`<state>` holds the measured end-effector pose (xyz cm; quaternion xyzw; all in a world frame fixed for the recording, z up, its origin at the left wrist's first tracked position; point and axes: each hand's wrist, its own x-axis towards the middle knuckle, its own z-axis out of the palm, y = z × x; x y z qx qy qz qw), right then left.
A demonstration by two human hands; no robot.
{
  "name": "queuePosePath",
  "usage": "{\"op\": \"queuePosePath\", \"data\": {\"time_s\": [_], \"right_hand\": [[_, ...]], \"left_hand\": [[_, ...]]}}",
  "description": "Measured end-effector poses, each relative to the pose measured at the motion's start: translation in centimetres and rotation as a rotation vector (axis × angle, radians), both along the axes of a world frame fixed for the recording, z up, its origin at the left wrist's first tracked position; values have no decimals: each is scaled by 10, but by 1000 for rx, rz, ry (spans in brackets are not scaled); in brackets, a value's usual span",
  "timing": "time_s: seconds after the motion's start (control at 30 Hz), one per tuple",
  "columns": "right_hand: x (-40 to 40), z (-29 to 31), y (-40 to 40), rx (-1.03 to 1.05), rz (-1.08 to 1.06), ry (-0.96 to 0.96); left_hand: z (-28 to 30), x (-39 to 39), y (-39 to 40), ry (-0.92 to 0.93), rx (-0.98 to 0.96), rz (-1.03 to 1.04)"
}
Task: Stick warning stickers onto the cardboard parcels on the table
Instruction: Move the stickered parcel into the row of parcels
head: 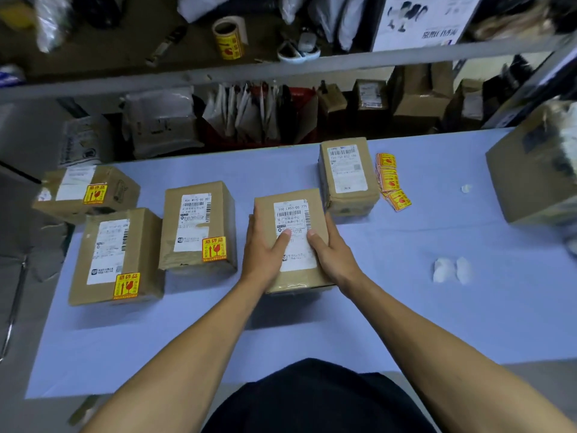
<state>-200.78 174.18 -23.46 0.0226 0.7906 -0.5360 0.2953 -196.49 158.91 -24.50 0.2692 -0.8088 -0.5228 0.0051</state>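
Three parcels on the left already have their yellow stickers: the far-left one, the near-left one and the third. So roughly halfway I'd say. The centre parcel has only its shipping label, and both hands are on it, left hand and right hand gripping its sides with thumbs laid on top. It sits on the blue table right in front of the person. Behind it another box looks unstickered too, with a loose strip of stickers just beside it. Big box on the right is blurry and cut off, can't tell if it's labelled. Roll up on the shelf looks like more of the same stickers, fuzzy though. No clue what the white scraps are, maybe peeled backing
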Motion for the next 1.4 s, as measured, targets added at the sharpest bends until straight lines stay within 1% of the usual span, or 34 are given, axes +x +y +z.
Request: {"op": "queuePosePath", "data": {"time_s": [0.17,0.37,0.73,0.9,1.1,1.27,1.4], "right_hand": [[41,-6,42,58,-24,-34],[50,-18,92,67,-87,-32],[8,-20,154,44,-127,-25],[-15,-21,168,47,-99,-30],[-46,-30,184,80,-62,-17],[-59,-34,187,81,-26,19],[-60,-36,187,72,-25,25]], "left_hand": [[-11,38,41,-58,22,-43],[-13,37,91,-91,-1,-99],[-6,-6,155,-90,-62,-123],[-10,-28,169,-74,-75,-111],[-20,-56,184,-97,-66,-96],[-25,-64,188,-103,-116,-52],[-22,-65,191,-133,-174,-60]]}}
